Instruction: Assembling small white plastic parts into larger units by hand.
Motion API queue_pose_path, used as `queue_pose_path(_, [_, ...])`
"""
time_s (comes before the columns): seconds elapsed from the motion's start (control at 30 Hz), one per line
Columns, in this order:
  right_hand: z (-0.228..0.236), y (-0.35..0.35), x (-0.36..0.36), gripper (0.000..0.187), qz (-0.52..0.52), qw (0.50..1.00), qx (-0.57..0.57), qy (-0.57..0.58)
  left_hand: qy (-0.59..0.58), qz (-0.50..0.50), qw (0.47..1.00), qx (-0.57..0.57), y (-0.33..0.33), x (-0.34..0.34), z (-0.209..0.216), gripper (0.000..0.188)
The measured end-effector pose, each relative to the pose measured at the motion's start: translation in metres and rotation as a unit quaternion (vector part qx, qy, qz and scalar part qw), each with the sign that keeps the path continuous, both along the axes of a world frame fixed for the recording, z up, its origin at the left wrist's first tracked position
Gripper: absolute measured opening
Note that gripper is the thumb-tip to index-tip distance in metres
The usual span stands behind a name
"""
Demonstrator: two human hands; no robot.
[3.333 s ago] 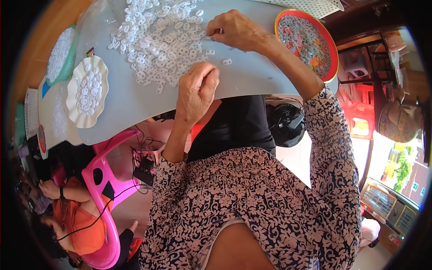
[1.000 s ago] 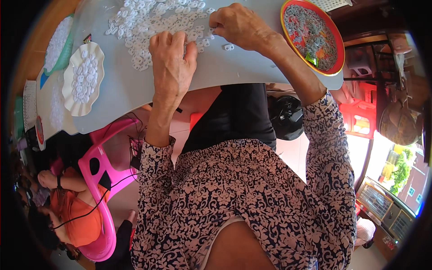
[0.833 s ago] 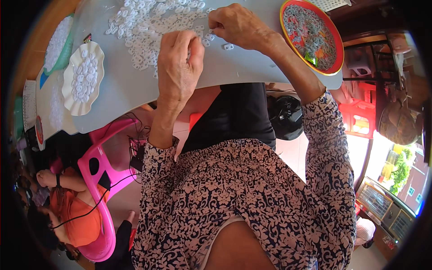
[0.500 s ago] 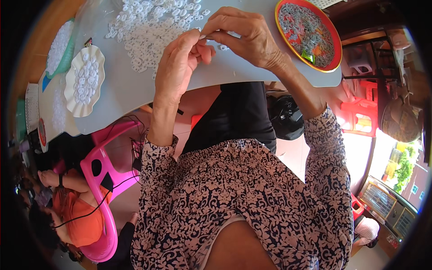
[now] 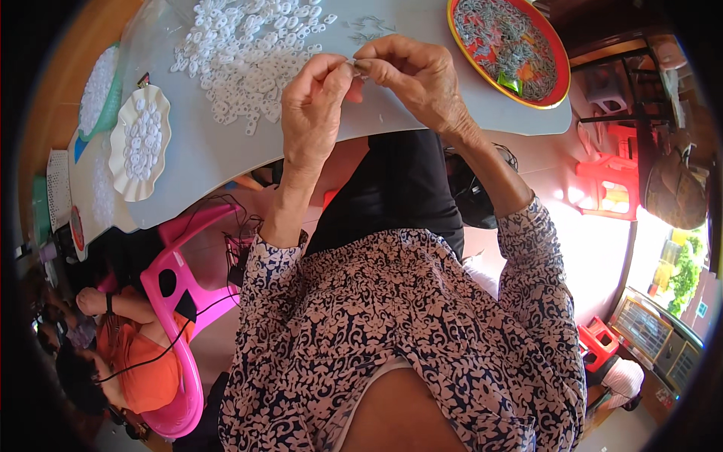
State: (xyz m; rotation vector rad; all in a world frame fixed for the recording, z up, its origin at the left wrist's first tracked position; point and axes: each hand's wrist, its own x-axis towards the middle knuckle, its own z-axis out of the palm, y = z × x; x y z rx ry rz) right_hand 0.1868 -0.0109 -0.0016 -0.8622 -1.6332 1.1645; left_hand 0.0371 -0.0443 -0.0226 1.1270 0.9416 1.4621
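Where the two hands meet: I see the left hand (image 5: 312, 117) and right hand (image 5: 423, 84) tip to tip above the near part of the grey table (image 5: 202, 147), both on one small piece (image 5: 357, 65).
Left fingers: thumb pressed against forefinger, gripping the piece with no gap I can make out.
Right fingers: thumb and forefinger pinched on it from the other side.
Small piece: mostly covered by the fingertips; I cannot tell its kind from here.
White pile (image 5: 245, 75): loose plastic bits with holes, beyond and left of the left hand.
Grey pins (image 5: 369, 29): a thin scatter just beyond the right hand; more lie in the red tray (image 5: 562, 75) at right.
Cream dish (image 5: 138, 190): white bits inside, well left of the hands.
Step in hand: I judge it close fingertip work on a single piece.
Next move: to my mind, it calls for a steady left pinch and fine right-hand pressure, since anything this small could slip.
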Motion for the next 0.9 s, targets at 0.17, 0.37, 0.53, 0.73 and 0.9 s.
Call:
queue_pose_path(0.17, [0.003, 0.000, 0.002, 0.016, -0.018, 0.996, -0.008, -0.091, 0.057, -0.033, 0.998, -0.012, -0.004, 0.000, -0.001, 0.016])
queue_pose_path(0.37, [0.014, 0.055, 0.002, 0.014, -0.035, 0.925, 0.197, -0.322, 0.128, -0.026, 0.991, 0.004, -0.001, -0.001, -0.006, 0.013])
queue_pose_path(0.53, [0.020, 0.092, -0.005, 0.013, 0.011, 0.823, 0.442, -0.356, 0.089, -0.013, 0.996, 0.003, -0.002, 0.003, -0.004, 0.014])
queue_pose_path(0.73, [0.013, 0.122, -0.011, 0.013, 0.158, 0.698, 0.477, -0.511, 0.071, -0.033, 0.997, -0.015, -0.007, 0.006, -0.002, 0.012])
queue_pose_path(0.9, [0.016, 0.122, -0.019, 0.010, 0.174, 0.714, 0.459, -0.499, 0.061, -0.032, 0.998, -0.010, -0.008, 0.008, -0.002, 0.012])
